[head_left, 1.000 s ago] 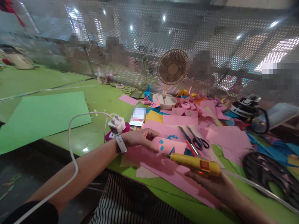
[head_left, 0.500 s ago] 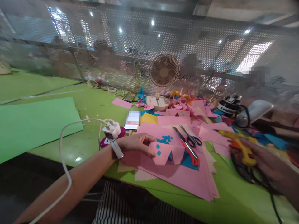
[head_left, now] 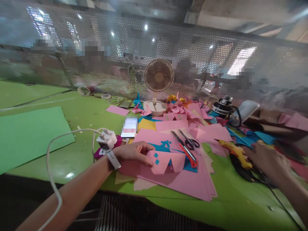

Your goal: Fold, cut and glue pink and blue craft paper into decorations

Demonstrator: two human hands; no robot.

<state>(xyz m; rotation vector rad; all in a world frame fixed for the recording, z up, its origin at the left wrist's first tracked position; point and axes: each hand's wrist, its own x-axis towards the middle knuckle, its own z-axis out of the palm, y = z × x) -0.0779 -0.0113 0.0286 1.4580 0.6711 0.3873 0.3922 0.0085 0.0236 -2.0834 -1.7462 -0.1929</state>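
My left hand (head_left: 137, 153), with a white watch on its wrist, pinches the left end of a folded pink paper piece (head_left: 162, 164). The piece has a V-shaped notch in its lower edge and two blue diamonds on its left part. Small blue paper bits (head_left: 166, 142) lie behind it. A red cutter (head_left: 189, 155) and black scissors (head_left: 191, 141) rest on the pink sheets (head_left: 190, 186). On the right, a yellow glue gun (head_left: 234, 152) lies over something black and rounded. My right hand (head_left: 267, 157) is just right of its grip, fingers apart and slightly blurred.
A fan (head_left: 158, 77) stands behind, beside a heap of folded paper (head_left: 183, 107). A phone (head_left: 130, 126) and a white charger (head_left: 107, 138) with its cable are at left, near a large green sheet (head_left: 31, 134). A black-and-white bottle (head_left: 221, 107) stands back right.
The glue gun has come down onto the table's right side, and my right hand has drawn back from it to the right. The pink piece stays in my left hand. The whole view has shifted.
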